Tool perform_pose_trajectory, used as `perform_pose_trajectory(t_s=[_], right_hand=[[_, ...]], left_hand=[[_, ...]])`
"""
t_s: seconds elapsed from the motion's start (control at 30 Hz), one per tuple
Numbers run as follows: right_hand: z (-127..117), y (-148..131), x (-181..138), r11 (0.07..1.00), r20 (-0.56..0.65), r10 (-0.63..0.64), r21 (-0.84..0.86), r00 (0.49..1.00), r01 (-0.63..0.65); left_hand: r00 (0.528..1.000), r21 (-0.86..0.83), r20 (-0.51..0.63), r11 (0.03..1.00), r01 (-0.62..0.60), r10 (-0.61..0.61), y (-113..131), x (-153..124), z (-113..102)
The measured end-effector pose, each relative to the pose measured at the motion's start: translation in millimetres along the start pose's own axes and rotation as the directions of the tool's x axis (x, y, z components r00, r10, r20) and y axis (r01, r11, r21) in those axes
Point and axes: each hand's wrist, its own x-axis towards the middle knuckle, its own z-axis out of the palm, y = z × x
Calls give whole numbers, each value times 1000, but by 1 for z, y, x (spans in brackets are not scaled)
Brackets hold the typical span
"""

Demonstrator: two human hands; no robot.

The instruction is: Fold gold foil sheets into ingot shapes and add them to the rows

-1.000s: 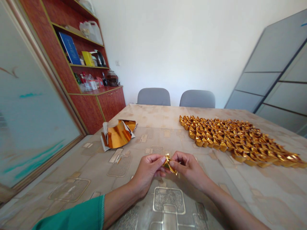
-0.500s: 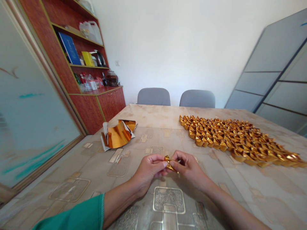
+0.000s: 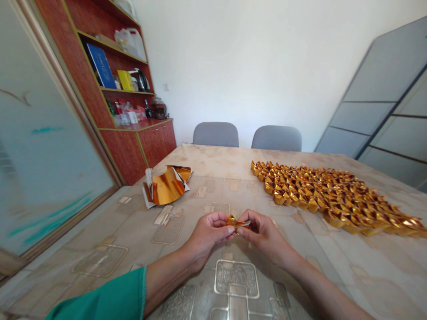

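Gold foil piece (image 3: 238, 223), head view: up between both hands, near edge side of table (image 3: 213, 161), in front of the person. Left hand (image 3: 209, 233) pinches its left end, thumb on the near side, fingers behind. Right hand (image 3: 264, 231) pinches the right end the same way, thumbtip close to the other thumb. Pale edge shows along the piece; exact fold shape mostly hidden by fingers. Whether hands touch the tabletop: can't tell.

Left of hands, well apart: loose foil sheets (image 3: 167, 189), gold face up, curled, white edges showing. Right, further off: folded gold pieces (image 3: 320, 193), many, packed in rows touching each other. Green sleeve (image 3: 103, 293) on left arm; right forearm bare.

Behind table: two grey chairs (image 3: 216, 134), white wall (image 3: 250, 58). Back left: red-brown cabinet (image 3: 122, 151), with kettle (image 3: 143, 81) on a shelf.
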Motion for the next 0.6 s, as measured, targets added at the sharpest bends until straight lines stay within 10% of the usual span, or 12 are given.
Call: perform_pose_trajectory(t_s=[0.6], right_hand=[[-7, 0, 3, 995, -56, 0, 101, 998, 5]], left_hand=[[1000, -93, -7, 996, -4, 4, 1, 2, -1]])
